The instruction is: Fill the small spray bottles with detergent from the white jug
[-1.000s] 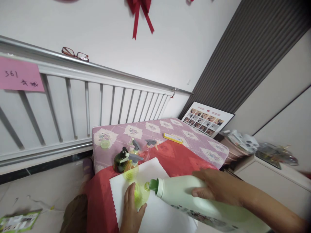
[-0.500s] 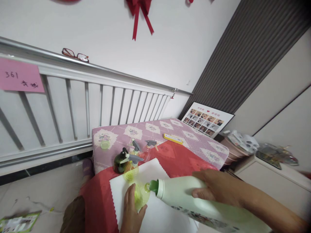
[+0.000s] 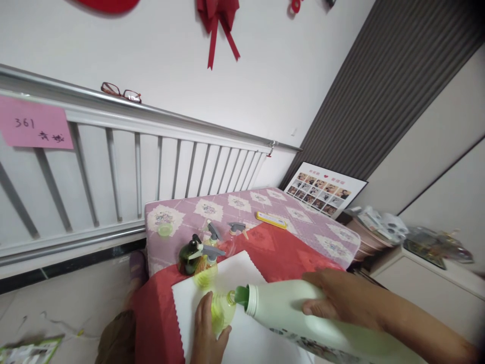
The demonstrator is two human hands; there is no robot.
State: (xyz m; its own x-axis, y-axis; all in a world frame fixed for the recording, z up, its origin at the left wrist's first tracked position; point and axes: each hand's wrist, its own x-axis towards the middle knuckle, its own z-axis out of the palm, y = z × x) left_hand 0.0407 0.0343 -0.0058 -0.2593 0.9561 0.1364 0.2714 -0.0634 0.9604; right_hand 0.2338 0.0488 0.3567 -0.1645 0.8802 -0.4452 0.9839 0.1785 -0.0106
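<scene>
My right hand (image 3: 335, 296) grips a large pale-green detergent bottle (image 3: 278, 303), tilted nearly on its side with its green spout pointing left. The spout meets the neck of a small clear yellow-green bottle (image 3: 223, 311). Around that small bottle my left hand (image 3: 207, 328) is wrapped, thumb on the near side. Both are over a white scallop-edged sheet (image 3: 248, 328). Just beyond stand a yellow spray bottle (image 3: 205, 273) with a grey trigger head, a dark green pump bottle (image 3: 187, 257) and other spray bottles. Whether liquid is flowing is too small to tell.
A red cloth (image 3: 159, 313) partly covers the purple patterned bed top (image 3: 242, 202). A yellow case (image 3: 271, 220) and a pale green cap (image 3: 165, 230) lie on it. Behind is a white radiator (image 3: 197, 174); a photo board (image 3: 326, 189) leans at the back right.
The whole view has shifted slightly downward in the picture. Both hands keep their holds, and the detergent bottle's spout stays at the small bottle's neck.
</scene>
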